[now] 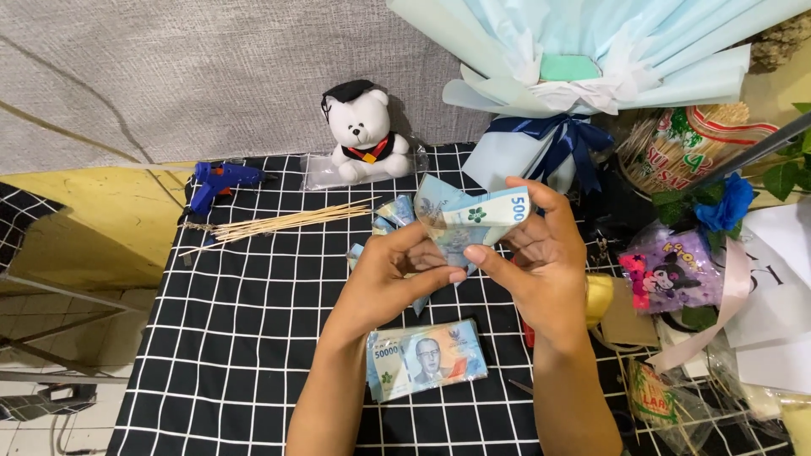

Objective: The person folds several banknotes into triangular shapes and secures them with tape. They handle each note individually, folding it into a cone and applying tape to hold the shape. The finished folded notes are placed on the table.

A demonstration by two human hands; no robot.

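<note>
Over the checked cloth (253,338), the left hand (397,270) and right hand (541,253) both pinch a blue banknote (473,215), mid-fold (a stack of notes (427,359) lies just below), so the crease likely needs firm pressing next.

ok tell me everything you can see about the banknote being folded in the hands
The banknote is a bluish paper bill with a pale band along its top edge and a small green flower mark. It is creased and bent into a cupped, petal-like shape, not flat. It is held up above the black grid-patterned cloth, pinched between both hands: the left hand grips it from below and the right hand wraps its right side, fingertips pressing the fold.
</note>
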